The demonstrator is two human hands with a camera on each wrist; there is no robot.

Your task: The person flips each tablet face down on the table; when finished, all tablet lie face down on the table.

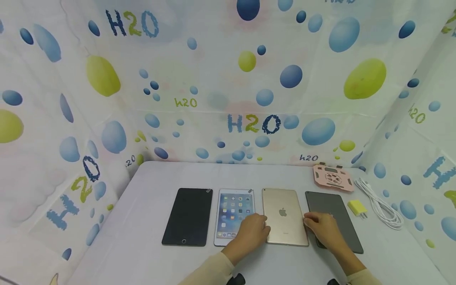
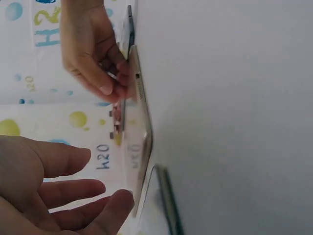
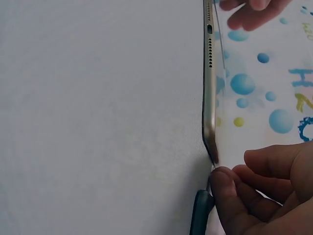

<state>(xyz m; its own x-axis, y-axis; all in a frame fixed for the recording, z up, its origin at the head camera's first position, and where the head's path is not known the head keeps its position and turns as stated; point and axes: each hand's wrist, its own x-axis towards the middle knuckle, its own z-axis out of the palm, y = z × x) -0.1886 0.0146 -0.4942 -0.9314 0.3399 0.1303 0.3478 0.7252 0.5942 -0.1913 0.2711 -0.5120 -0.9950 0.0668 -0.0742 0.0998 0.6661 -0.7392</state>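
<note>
A gold tablet (image 1: pixel 285 202) lies face down on the table, an apple logo on its back. My left hand (image 1: pixel 253 229) is at its left long edge; in the left wrist view this hand (image 2: pixel 63 191) has its fingers spread, one fingertip by the tablet's edge. My right hand (image 1: pixel 323 228) is at the opposite edge, over part of a dark grey tablet (image 1: pixel 340 213). In the right wrist view a fingertip of the right hand (image 3: pixel 264 196) touches the gold tablet's corner, thumb apart. Left of the gold tablet lies a white tablet (image 1: pixel 235 209) with its screen lit, partly hidden by my left hand.
A black tablet (image 1: pixel 189 217) lies furthest left in the row. At the back right are a pink device with a round grille (image 1: pixel 333 178), a yellow plug adapter (image 1: pixel 357 208) and a coiled white cable (image 1: pixel 382 208). Patterned sheets (image 1: pixel 213 79) enclose the table (image 1: pixel 124 245) behind and at both sides.
</note>
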